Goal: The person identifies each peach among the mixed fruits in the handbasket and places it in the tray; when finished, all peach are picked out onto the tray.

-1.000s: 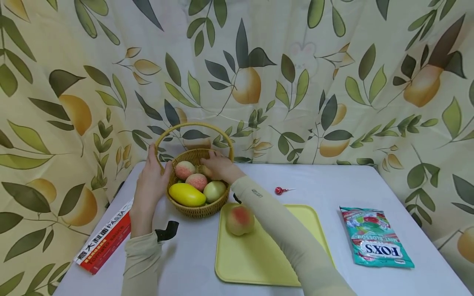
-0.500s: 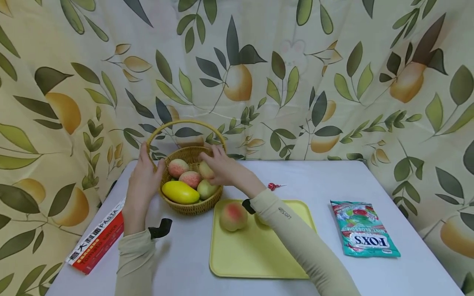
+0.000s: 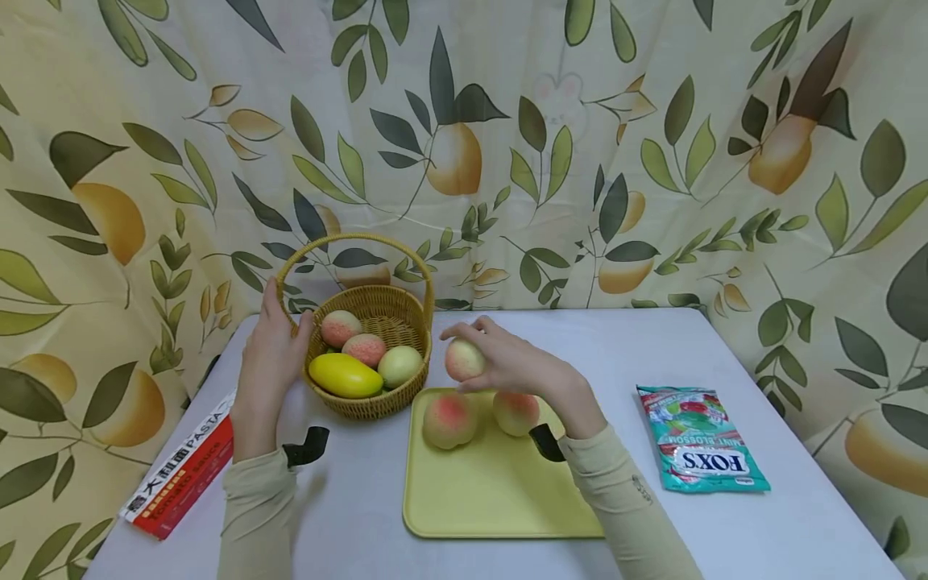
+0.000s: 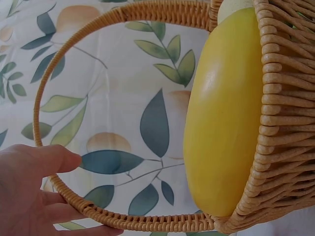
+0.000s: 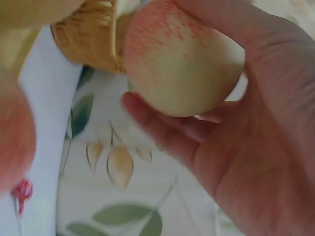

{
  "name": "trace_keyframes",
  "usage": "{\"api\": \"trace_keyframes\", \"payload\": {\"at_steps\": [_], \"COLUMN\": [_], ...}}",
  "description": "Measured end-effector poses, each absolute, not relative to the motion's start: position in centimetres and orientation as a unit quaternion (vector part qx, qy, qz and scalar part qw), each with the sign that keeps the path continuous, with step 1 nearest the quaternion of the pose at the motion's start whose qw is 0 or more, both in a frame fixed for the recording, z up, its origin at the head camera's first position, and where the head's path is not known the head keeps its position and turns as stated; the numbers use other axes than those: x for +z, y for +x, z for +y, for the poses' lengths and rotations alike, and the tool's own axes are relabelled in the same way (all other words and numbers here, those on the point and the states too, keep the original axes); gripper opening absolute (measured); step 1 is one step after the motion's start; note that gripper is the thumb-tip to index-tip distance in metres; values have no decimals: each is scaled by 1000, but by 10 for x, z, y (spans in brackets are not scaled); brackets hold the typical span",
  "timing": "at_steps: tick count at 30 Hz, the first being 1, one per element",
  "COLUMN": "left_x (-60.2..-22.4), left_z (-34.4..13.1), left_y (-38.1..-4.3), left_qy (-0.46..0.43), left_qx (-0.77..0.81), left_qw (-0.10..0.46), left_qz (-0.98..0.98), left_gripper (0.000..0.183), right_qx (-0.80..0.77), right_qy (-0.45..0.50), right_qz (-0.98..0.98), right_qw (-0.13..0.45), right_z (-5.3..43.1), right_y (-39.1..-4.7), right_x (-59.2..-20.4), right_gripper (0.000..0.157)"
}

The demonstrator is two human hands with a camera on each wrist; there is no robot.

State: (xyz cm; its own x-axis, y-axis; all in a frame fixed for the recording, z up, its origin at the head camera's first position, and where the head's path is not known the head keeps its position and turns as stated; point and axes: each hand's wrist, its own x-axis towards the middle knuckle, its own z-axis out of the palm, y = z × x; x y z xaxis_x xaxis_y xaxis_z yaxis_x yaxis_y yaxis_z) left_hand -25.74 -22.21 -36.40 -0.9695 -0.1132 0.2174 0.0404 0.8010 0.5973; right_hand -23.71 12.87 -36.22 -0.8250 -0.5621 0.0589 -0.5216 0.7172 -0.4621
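Note:
A woven basket (image 3: 395, 310) with a tall handle (image 4: 38, 105) stands at the back left. My left hand (image 3: 277, 362) holds the left side of that handle, thumb in front and fingers behind. Inside the basket lie a smooth yellow fruit (image 3: 345, 376), a pale green fruit (image 3: 400, 367) and two pinkish fruits (image 3: 365, 350). My right hand (image 3: 522, 358) grips a pale peach (image 5: 182, 64) with a red blush between thumb and fingers, raised near the back edge of the yellow tray (image 3: 500, 499). On the tray sit two more peaches (image 3: 449, 420), side by side.
A FOX'S candy bag (image 3: 703, 439) lies at the right of the table. Along the left edge is a red and white pasta box (image 3: 184, 467). The right wrist view shows a red lollipop (image 5: 22, 191). A patterned curtain (image 3: 464, 161) hangs behind.
My right hand has lifted the peach out of the basket and moved right, over the tray's back edge. A second peach on the tray now shows. My left hand stays at the handle.

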Motion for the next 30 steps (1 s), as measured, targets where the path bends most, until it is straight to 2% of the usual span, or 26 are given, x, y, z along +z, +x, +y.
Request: {"api": "trace_keyframes", "payload": {"at_steps": [6,15,23,30], "left_x": [-365,-370,-367,-365], "left_z": [-221,-221,-219,-218], "left_y": [-258,-254,-255,-257], "left_qy": [22,29,25,25], "left_qx": [-312,-319,-312,-304], "left_qw": [117,110,119,117], "left_qz": [-943,-941,-942,-945], "left_gripper": [84,84,84,85], "right_qx": [-295,-347,-331,-402], "right_qy": [-236,-196,-143,-114], "right_qz": [925,914,928,897], "right_qw": [53,73,89,143], "right_z": [176,221,259,272], "right_y": [-217,-211,-202,-203], "right_x": [-366,-364,-363,-368], "right_gripper": [64,70,52,59]}}
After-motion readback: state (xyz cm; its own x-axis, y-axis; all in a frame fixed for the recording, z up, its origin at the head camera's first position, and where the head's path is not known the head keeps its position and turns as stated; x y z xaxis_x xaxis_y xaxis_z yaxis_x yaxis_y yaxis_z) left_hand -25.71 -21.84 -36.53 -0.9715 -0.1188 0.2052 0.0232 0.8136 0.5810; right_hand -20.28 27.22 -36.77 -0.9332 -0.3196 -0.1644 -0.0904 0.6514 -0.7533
